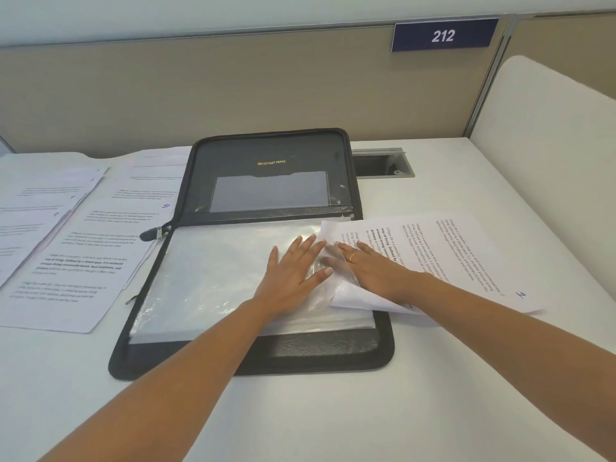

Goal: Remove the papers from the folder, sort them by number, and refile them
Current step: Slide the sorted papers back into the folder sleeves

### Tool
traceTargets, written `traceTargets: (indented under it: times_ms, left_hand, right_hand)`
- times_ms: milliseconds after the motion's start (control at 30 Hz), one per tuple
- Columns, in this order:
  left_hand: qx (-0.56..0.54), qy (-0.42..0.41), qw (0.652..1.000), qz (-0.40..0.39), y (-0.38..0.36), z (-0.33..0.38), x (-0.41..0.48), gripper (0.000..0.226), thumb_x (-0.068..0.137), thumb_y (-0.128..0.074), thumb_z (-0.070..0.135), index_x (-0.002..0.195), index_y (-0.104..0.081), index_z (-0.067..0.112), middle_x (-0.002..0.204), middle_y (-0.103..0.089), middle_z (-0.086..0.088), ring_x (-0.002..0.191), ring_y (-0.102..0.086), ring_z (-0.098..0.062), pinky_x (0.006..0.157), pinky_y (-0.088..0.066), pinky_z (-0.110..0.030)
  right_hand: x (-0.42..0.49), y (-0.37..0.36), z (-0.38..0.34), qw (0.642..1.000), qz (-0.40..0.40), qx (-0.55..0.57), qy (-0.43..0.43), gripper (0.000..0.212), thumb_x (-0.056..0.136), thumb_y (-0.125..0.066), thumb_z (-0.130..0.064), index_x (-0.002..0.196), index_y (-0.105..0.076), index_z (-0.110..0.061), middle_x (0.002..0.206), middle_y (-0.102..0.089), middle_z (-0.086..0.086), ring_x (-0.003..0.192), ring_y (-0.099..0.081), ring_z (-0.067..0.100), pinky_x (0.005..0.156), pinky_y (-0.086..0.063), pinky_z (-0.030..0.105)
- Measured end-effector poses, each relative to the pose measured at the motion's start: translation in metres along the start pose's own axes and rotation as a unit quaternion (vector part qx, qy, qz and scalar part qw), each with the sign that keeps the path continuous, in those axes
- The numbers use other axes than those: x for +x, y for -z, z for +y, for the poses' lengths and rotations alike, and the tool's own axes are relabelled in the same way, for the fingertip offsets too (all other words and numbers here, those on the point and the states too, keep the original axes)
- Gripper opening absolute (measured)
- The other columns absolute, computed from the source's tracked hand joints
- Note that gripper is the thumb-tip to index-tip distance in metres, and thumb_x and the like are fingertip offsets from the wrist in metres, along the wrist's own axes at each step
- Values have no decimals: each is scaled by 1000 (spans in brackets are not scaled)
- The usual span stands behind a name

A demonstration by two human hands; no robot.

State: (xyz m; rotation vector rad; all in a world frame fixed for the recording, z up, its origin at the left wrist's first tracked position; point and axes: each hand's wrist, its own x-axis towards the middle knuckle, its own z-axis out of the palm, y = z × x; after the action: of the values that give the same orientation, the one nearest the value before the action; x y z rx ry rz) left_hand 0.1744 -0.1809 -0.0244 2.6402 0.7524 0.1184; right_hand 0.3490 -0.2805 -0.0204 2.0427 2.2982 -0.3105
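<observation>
Plainly legible: a blue plaque (443,35) with "212" in white numerals hung on the beige fabric partition (200,88).
Folder: a black, leather-grained zip folder (266,358) lay open on the white surface (333,411); its upper flap was stamped "IMPORTANT PAPER" in gold capitals above a clear plastic pocket (270,191).
Zip pull: a dark zip pull (155,233) stuck out at the folder's left hinge.
Sleeves: a thick stack of glossy, crinkled transparent sleeves (206,278) filled the folder's lower half.
Left hand: the left hand (290,278) lay flat on the top sleeve, fingers straight and spread apart, gripping nothing.
Right hand: the right hand (370,265) rested palm-down on a printed page, fingers extended, a gold ring (352,257) on one of them; the thumb was hidden.
Numbered sheet: the numbered sheet (450,255) was white with black print and bore a blue handwritten mark resembling "2" near one corner. Its left end curled under clear plastic at the sleeves' right edge, and the rest lay out over the folder's border onto the surface.
Print: "Village life is a peaceful" and a bold "way of living" could be made out; the remainder was too small to read.
Loose papers: the loose papers (83,248), white printed pages, were fanned in overlapping layers just left of the folder, one marked "10" in blue ink.
Cable hatch: a grey, metal-framed rectangular cable hatch (383,163) sat in the surface behind the folder's right corner.
</observation>
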Motion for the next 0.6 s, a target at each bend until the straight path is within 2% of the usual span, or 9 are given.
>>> traceTargets:
  times_ms: [167, 267, 333, 400, 467, 500, 533, 600]
  left_hand:
    - [-9, 1, 1000, -2, -1, 0, -1, 85, 74, -3, 74, 149, -8, 34, 158, -1, 11, 145, 5, -8, 114, 9, -46]
    - [-4, -2, 1000, 1, -2, -2, -1, 87, 72, -1, 74, 149, -7, 35, 158, 0, 11, 145, 5, -8, 114, 9, -46]
    - [0, 0, 1000, -2, -2, -2, -1, 80, 79, -6, 72, 149, -8, 34, 158, -1, 11, 145, 5, -8, 114, 10, -46]
    - [3, 0, 1000, -7, -2, -1, -1, 70, 88, -15, 66, 149, -10, 34, 158, -1, 10, 145, 5, -8, 115, 10, -46]
    - [1, -2, 1000, -7, -2, -2, -1, 70, 87, -15, 67, 149, -10, 35, 158, -2, 11, 145, 4, -8, 115, 9, -46]
    - [0, -3, 1000, -4, -2, -2, -1, 72, 85, -14, 68, 149, -11, 35, 158, -2, 11, 145, 4, -8, 115, 9, -46]
    - [-2, -4, 1000, -3, -2, -2, -1, 73, 83, -13, 67, 149, -12, 35, 158, -3, 11, 145, 3, -8, 115, 9, -47]
    - [-9, -4, 1000, 3, -2, -2, -1, 74, 82, -14, 66, 149, -14, 34, 158, -5, 11, 145, 2, -8, 115, 8, -46]
  right_hand:
    - [4, 8, -4, 997, 47, -36, -47, 49, 103, -28, -20, 150, -15, -21, 157, -16, 2, 143, -15, 19, 114, -13, 34]
    - [10, 13, -7, 993, 64, -72, -71, 52, 101, -34, -29, 149, -17, -19, 153, -21, 3, 138, -22, 22, 109, -21, 37]
    - [12, 13, -7, 993, 49, -72, -80, 56, 100, -35, -33, 150, -13, -18, 155, -14, 3, 141, -15, 23, 112, -18, 40]
    - [14, 10, -6, 992, 32, -70, -97, 60, 101, -32, -34, 151, -4, -19, 159, 3, 4, 146, 2, 22, 116, -6, 46]
    - [13, 10, -6, 993, 7, -63, -105, 62, 101, -30, -30, 150, 7, -19, 157, 16, 4, 145, 14, 21, 117, 3, 49]
    - [14, 9, -5, 993, -8, -51, -106, 63, 102, -31, -30, 150, 9, -19, 157, 17, 5, 145, 14, 21, 117, 3, 49]
    - [14, 9, -5, 994, -6, -52, -100, 64, 101, -34, -31, 150, 6, -19, 158, 12, 8, 146, 8, 21, 117, -1, 48]
    - [17, 10, -11, 989, 63, -104, -88, 77, 90, -56, -44, 147, -14, -16, 155, -20, 14, 143, -21, 21, 112, -24, 44]
